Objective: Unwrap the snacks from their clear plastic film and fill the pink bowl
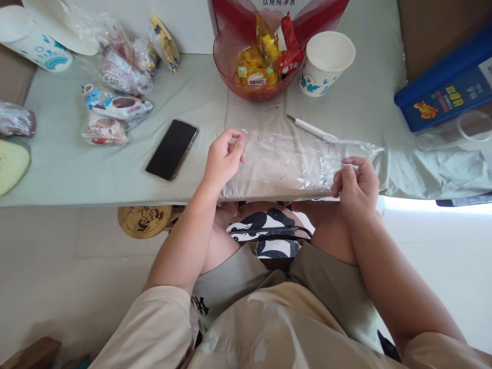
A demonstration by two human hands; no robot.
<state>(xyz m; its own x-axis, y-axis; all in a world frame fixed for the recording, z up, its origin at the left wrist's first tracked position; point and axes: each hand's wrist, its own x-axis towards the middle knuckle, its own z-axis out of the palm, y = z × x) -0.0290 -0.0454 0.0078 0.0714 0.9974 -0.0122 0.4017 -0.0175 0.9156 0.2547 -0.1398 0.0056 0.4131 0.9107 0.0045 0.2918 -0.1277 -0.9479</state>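
Note:
A transparent plastic bag [284,161] lies stretched out along the front of the cloth-covered table. My left hand [226,158] pinches its left end between thumb and fingers. At the crinkled right part, my right hand [357,183] has its fingers curled closed on the plastic. Just behind the bag rests a white-handled craft knife [312,129], its dark tip pointing back to the left and its near end close to the plastic. A black phone [172,149] lies screen up to the left of my left hand.
Behind stand a red bowl [223,66] of wrapped snacks and a paper cup [326,64]. Packaged snacks [117,105] lie at the left. A blue box [446,87] and a transparent plastic container [471,125] are at the right. A round wooden stool [144,221] shows below the table edge.

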